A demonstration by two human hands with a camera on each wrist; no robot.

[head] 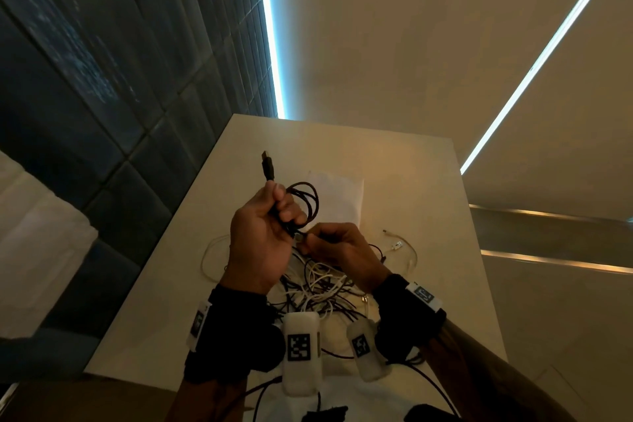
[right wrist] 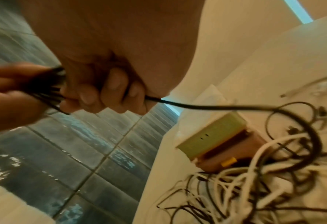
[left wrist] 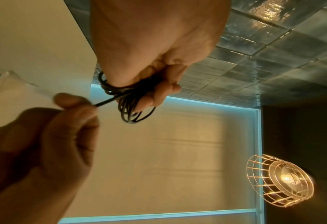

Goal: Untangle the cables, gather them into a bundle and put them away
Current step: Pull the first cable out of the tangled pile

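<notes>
Dark tiles cover the wall beside a white table (head: 428, 181). Above it, the left hand (head: 260, 233) grips a coiled black cable (head: 305, 202), its plug sticking up. The right hand (head: 339, 247) pinches that cable's loose end. More tangled cables (head: 322, 288) lie on the table underneath.

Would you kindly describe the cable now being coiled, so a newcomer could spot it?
Above the white table, the left hand grips a black cable. Unlike the tangled pile below, it forms neat loops, a USB plug sticking up.
</notes>
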